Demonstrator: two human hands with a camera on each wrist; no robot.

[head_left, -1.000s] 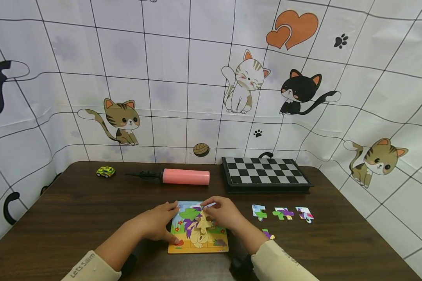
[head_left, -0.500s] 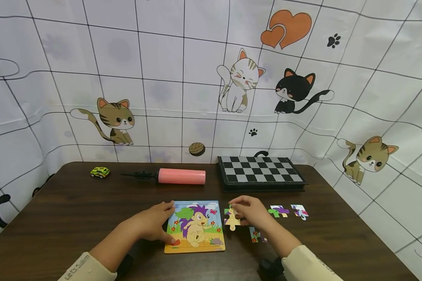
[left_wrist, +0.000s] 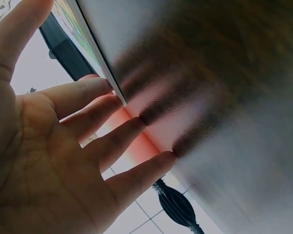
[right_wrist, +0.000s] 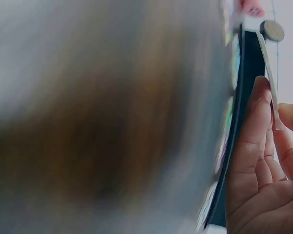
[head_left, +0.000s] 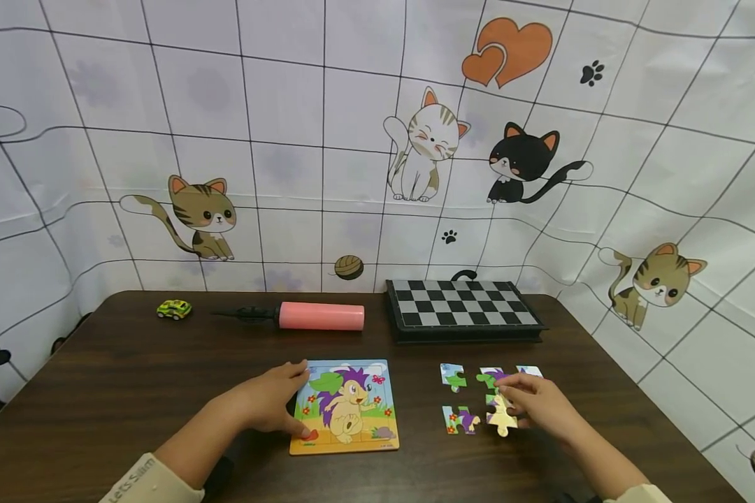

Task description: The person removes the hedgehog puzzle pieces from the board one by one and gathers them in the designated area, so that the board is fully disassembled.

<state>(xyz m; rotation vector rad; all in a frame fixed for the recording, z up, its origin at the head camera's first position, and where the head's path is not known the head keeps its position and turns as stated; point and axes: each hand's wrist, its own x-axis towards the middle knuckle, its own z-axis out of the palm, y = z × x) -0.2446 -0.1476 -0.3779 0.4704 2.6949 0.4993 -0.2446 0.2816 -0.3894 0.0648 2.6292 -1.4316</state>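
A square wooden hedgehog jigsaw board [head_left: 346, 443] lies on the table. Along its left side rests my left hand [head_left: 265, 403], thumb over the near-left corner and fingertips at the far-left one; the left wrist view has its fingers [left_wrist: 124, 181] fairly straight, touching the table and the board's edge. To the right of the board, my right hand [head_left: 539, 404] pinches a pale yellow puzzle piece [head_left: 501, 418] between thumb and fingers. The piece [right_wrist: 269, 73] appears edge-on in the right wrist view. Around it lie a leaf piece [head_left: 453, 373], a flower piece [head_left: 459, 420] and others partly covered by the hand.
Behind stand a folded black-and-white chessboard case [head_left: 465, 328], a pink hand pump [head_left: 321, 316] with a black nozzle end, and a small green toy car [head_left: 174, 309]. A cat-print sheet [head_left: 302, 175] hangs beyond the dark wooden table [head_left: 226, 349].
My right hand has lifted the yellow piece off the board and carried it rightward to the loose pieces. The left hand stays at the board's left side. The head view has shifted slightly.
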